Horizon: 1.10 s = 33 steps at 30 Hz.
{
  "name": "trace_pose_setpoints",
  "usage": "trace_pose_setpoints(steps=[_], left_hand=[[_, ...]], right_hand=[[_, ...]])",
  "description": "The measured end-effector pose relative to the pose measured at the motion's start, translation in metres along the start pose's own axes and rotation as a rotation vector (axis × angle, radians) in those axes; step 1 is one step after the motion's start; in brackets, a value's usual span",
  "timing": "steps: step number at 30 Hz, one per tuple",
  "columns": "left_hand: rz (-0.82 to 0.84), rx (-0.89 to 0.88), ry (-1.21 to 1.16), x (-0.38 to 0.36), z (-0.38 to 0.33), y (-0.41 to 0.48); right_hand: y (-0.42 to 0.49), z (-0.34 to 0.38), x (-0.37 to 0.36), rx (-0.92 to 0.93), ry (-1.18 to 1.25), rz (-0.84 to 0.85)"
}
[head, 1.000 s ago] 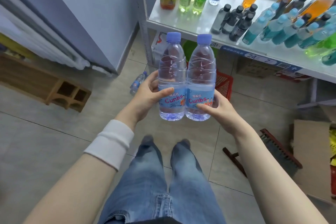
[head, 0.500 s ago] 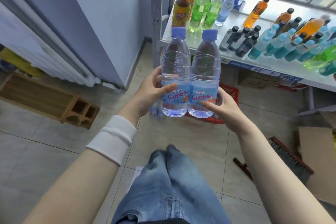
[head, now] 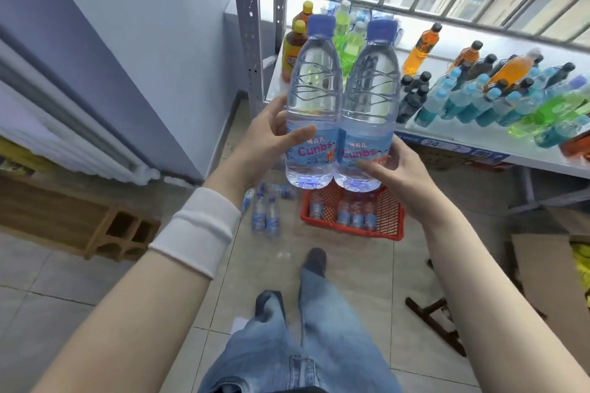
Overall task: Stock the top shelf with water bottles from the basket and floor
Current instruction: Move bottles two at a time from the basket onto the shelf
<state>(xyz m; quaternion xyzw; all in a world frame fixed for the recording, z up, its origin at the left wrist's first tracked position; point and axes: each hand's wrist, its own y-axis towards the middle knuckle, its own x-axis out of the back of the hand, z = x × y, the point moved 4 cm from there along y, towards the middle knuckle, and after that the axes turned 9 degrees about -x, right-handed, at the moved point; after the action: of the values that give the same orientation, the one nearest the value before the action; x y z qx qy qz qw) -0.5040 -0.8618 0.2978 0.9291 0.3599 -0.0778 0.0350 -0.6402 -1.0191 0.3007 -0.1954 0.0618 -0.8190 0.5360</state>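
1. The grey metal shelving unit (head: 255, 41) is standing at upper right; its white shelf board (head: 463, 134) is carrying upright drink bottles: amber with yellow caps, pale green, orange, dark with black caps, and turquoise with light blue caps. The shelf's right end is running out of frame, and the bottles there are blurring together.
2. The red plastic mesh basket (head: 388, 220) is sitting on the tiled floor below the shelf, holding several small clear water bottles with blue labels (head: 356, 214); their exact number is hard to make out.
3. A loose cluster of the same small water bottles (head: 265, 217) is standing and lying on the floor just left of the basket, blurred.
4. Two clear plastic water bottles with blue caps (head: 314, 96) are being held upright side by side, touching, in front of the shelf's edge and above the basket.
5. The left hand (head: 265, 143) is clamping the left bottle at its label; the right hand (head: 392, 166) is clamping the right bottle near its base.
6. A white wristband (head: 194, 230) is sitting on the left forearm.
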Motion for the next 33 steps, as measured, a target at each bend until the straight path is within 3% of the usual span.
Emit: trace_pose_setpoints(steps=[13,33], left_hand=[[0.062,-0.115,-0.017,-0.072,-0.038,0.138],[0.190,-0.383,0.045,-0.064,-0.150,0.317]], right_hand=[[0.074,0.048,0.123,0.105,0.038,-0.067],[0.193,0.174,0.193,0.302,0.133,-0.218]])
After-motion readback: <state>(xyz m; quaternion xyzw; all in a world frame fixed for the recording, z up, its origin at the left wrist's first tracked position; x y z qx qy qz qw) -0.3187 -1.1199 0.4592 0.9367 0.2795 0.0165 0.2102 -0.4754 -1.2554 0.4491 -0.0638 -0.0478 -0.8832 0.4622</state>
